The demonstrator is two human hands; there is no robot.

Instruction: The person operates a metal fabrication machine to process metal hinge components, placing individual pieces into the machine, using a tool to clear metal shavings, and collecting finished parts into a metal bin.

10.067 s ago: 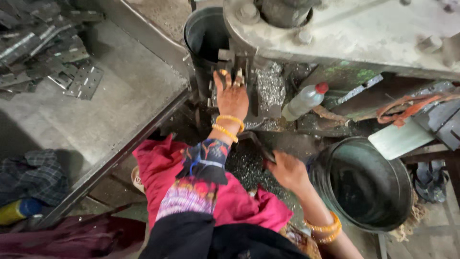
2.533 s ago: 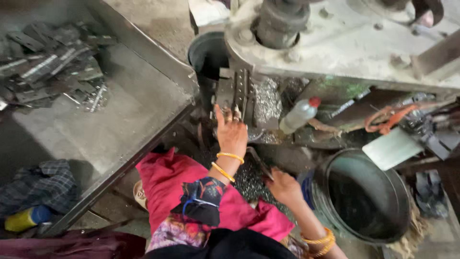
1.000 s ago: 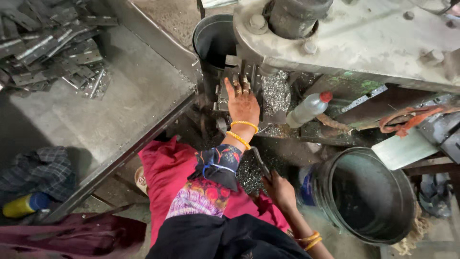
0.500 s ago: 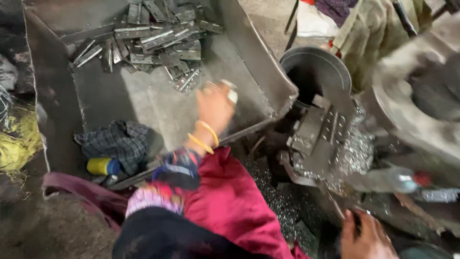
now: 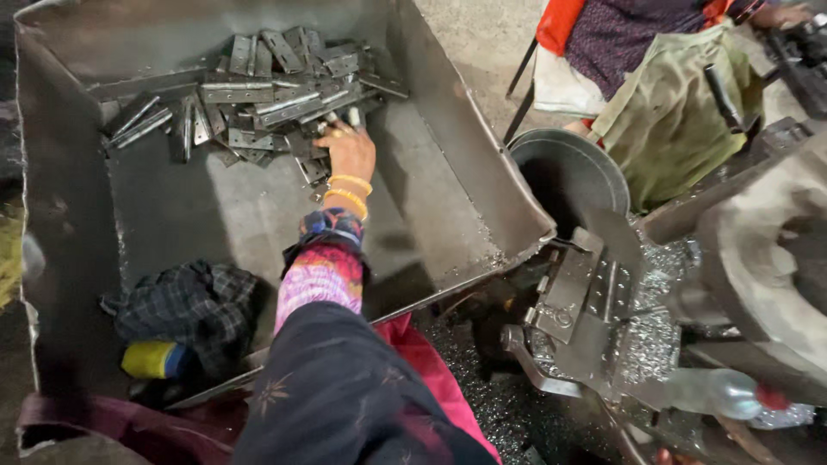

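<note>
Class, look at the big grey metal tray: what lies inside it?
Inside the metal tray lie a pile of metal hinges, a checked cloth and a yellow bottle. The left hand touches the pile; hinges beneath it and the arm are hidden.

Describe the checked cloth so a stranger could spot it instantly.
Start at the big grey metal tray on the left. The pile of flat metal hinges under the left hand fills its far end; the dark checked cloth lies crumpled in the near corner, the only soft fabric there.

left hand (image 5: 348, 151) with gold bangles at the wrist, bright patterned pink-and-blue sleeve cuff, dark floral shawl over the arm, pink-red clothing underneath
</note>
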